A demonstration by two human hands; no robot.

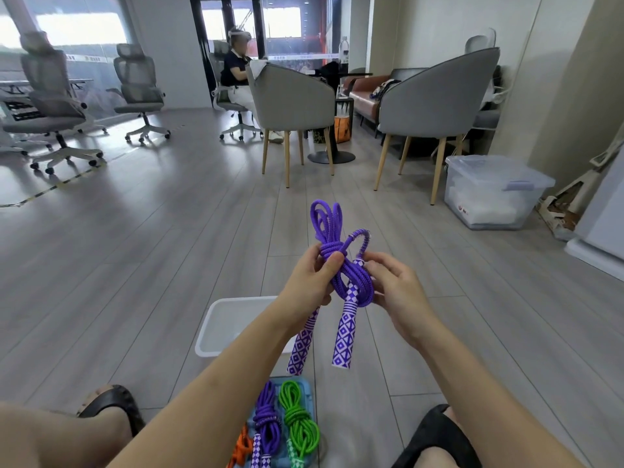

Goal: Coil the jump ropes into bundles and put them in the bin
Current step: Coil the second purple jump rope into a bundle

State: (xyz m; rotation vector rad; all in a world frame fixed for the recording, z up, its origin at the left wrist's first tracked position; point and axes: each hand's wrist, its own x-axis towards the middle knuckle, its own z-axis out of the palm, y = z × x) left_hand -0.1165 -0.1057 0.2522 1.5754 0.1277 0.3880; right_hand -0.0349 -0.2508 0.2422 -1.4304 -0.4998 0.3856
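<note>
A purple jump rope [332, 261], coiled and knotted, hangs upright above the white bin [216, 332], handles pointing down, loops up; left hand [309, 285] pinches the knot, right hand [395, 285] grips the loops.

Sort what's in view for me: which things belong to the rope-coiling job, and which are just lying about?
Job:
- purple jump rope, gripped by left hand and right hand
- white bin
- bundled purple rope, green rope and orange rope on a blue tray

Lying about:
- lidded clear storage box
- grey armchairs
- office chairs
</note>
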